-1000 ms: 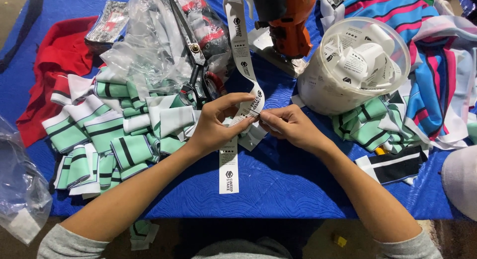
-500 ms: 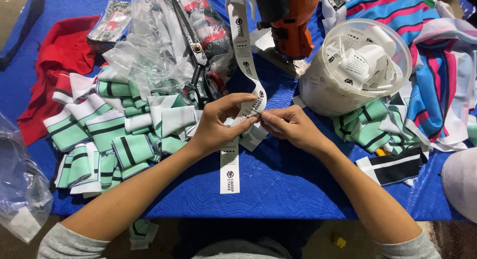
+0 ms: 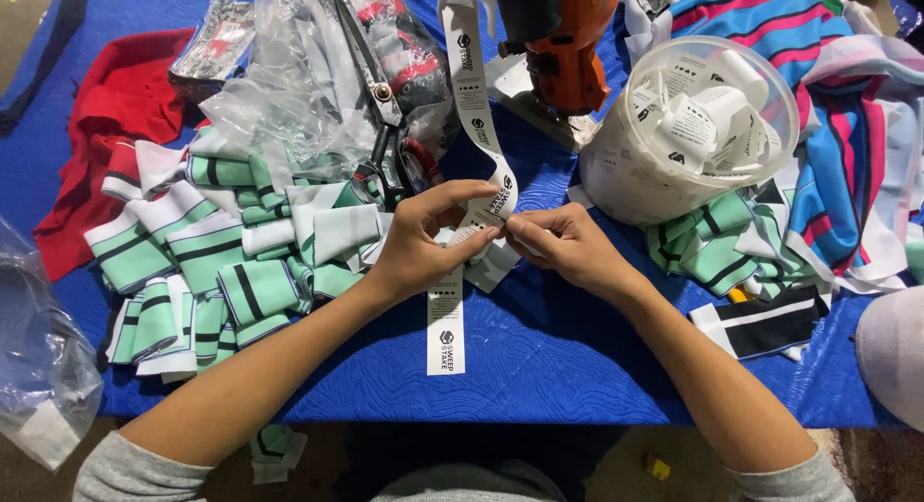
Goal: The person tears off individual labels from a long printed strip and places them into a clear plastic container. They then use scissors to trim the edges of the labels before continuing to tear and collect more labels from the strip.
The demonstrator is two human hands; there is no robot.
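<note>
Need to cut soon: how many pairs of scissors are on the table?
1. The scissors lie on the clear plastic bag, just above the left hand, their handles beside the green striped fabric pieces. More could be hidden under the fabric.

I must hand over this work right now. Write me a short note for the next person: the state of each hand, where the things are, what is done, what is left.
Left hand: pinches the white label strip at table centre.
Right hand: pinches the same strip from the other side, fingertips meeting the left.
Strip: runs up toward the orange machine; its free end lies on the blue table cover.
Done: folded labels fill the clear tub.
Left: the strip is uncut; green striped fabric pieces and scissors lie left.
</note>
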